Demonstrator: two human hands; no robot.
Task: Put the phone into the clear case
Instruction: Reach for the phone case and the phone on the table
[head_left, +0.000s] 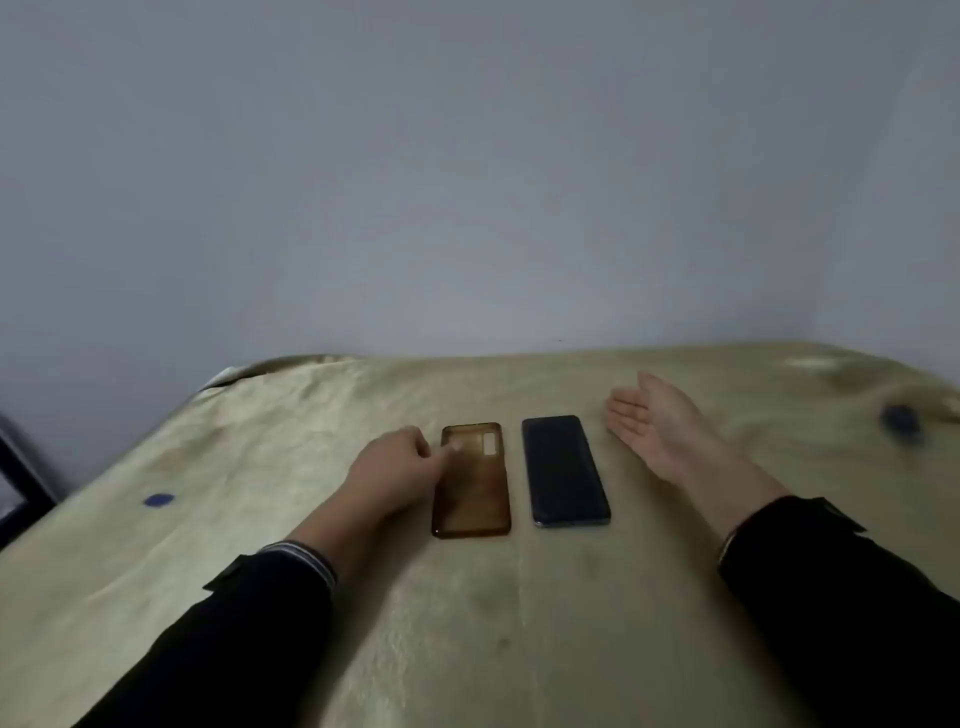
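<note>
A yellowed clear case (475, 493) lies flat on the table, open side up, its camera cut-out at the far end. Right beside it, a small gap apart, lies a dark phone (563, 470), screen up. My left hand (397, 470) rests at the case's left edge with curled fingers, and a fingertip touches the inside of the case near the cut-out. My right hand (657, 421) lies to the right of the phone, palm up with fingers spread, holding nothing and clear of the phone.
A wrinkled yellow-green cloth (467, 623) covers the table. It has a blue spot (158, 500) at the left and a dark smudge (901, 418) at the far right. A plain wall rises behind. A dark frame (21, 483) stands off the table's left edge.
</note>
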